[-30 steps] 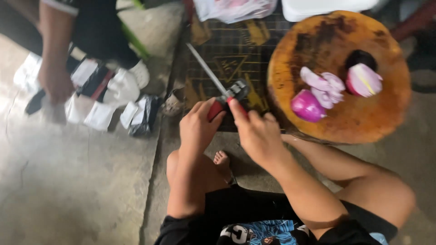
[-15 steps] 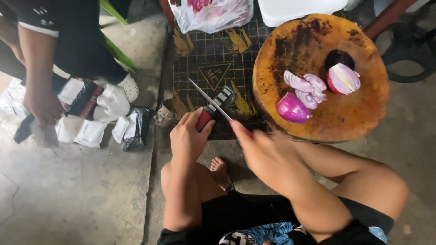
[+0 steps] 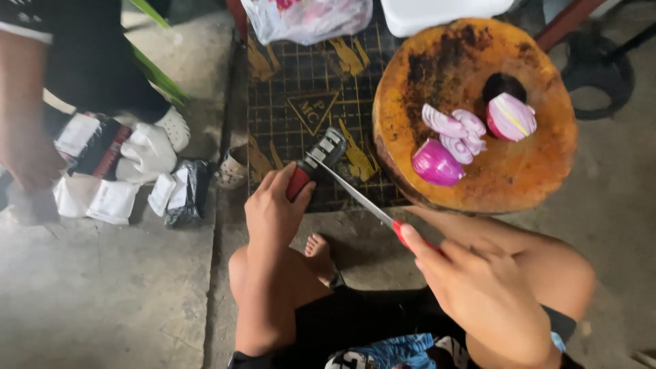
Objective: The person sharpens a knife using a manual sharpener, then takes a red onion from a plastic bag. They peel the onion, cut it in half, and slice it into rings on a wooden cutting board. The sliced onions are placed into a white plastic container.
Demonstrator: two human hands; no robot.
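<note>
While both hands grip sharpener (image 3: 321,156) and knife (image 3: 355,195), cut onions (image 3: 471,133) lie beside.

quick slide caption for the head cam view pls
Left hand steadies a red-handled knife sharpener while the right hand holds a knife in its slot, beside cut red onion on a round board.

My knife sharpener (image 3: 311,167) has a red grip and a grey-black head; my knife (image 3: 359,197) shows a silvery blade and a red handle. The mat (image 3: 287,82) is black, gridded in yellow with yellow marks. The round chopping block (image 3: 540,171) is orange-brown, stained black. The cut onions (image 3: 437,162) are purple outside, white-and-pink striped within.
</note>
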